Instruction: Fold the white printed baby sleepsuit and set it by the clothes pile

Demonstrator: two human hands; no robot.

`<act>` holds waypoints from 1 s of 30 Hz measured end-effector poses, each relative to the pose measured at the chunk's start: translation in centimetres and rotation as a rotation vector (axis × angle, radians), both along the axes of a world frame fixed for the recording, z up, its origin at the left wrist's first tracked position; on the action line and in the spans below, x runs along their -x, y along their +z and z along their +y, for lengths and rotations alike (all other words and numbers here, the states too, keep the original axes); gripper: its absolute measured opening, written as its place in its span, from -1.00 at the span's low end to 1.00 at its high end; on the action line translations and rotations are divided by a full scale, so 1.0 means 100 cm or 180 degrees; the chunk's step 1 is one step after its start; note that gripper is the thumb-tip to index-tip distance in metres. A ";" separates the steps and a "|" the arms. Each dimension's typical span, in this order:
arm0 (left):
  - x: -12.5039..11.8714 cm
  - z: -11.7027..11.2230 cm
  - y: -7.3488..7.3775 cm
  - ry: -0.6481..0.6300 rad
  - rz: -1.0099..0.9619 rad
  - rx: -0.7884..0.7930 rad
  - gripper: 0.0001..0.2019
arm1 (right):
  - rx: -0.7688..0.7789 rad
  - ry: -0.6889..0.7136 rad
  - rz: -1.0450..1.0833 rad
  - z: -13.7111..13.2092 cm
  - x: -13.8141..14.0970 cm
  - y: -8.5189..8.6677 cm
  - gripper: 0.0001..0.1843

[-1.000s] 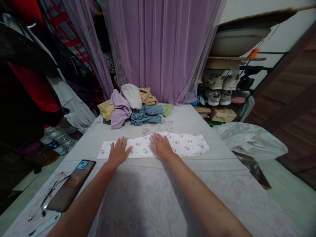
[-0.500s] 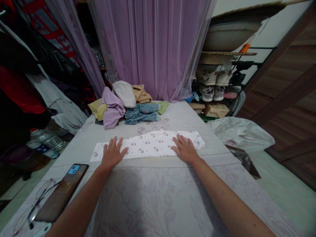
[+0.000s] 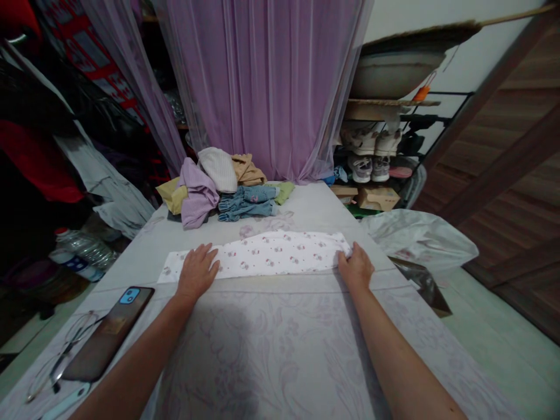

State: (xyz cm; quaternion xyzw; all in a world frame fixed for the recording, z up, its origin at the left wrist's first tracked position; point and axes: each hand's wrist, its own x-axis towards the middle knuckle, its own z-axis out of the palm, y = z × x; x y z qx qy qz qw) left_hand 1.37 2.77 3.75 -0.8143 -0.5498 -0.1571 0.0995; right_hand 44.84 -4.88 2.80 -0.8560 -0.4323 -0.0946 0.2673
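A long folded strip of white cloth with a small pink print (image 3: 262, 256) lies across the near part of a grey-lilac floral bedsheet (image 3: 306, 219). My left hand (image 3: 196, 272) rests flat on the cloth's left portion, fingers spread. At the cloth's right end, my right hand (image 3: 356, 267) has its fingers curled over the edge, gathering the fabric. The part of the cloth under each hand is hidden.
A heap of clothes (image 3: 210, 189) with folded jeans (image 3: 245, 204) stands beyond the cloth. A phone (image 3: 109, 332) and eyeglasses (image 3: 65, 356) lie at the near left. A plastic bag (image 3: 415, 239) bulges at the right edge, beside a shoe rack (image 3: 371, 157).
My right hand has slid right from the cloth's middle to its right end and curled over the edge. My left hand stays on the cloth. The view has shifted slightly.
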 end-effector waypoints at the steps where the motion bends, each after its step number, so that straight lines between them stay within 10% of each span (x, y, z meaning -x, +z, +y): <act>1: -0.004 -0.003 0.000 -0.0098 -0.0035 -0.0008 -0.60 | 0.0139 -0.0045 0.0125 0.000 -0.001 0.002 -0.41; 15: -0.230 -0.038 0.006 -0.2046 -0.0324 0.0893 -0.68 | 0.0052 0.0368 0.0234 0.001 -0.034 0.005 -0.64; 30: -0.254 -0.030 -0.002 -0.1724 -0.1072 0.1037 -0.84 | -0.0313 0.0422 0.0650 0.004 -0.040 -0.004 -0.68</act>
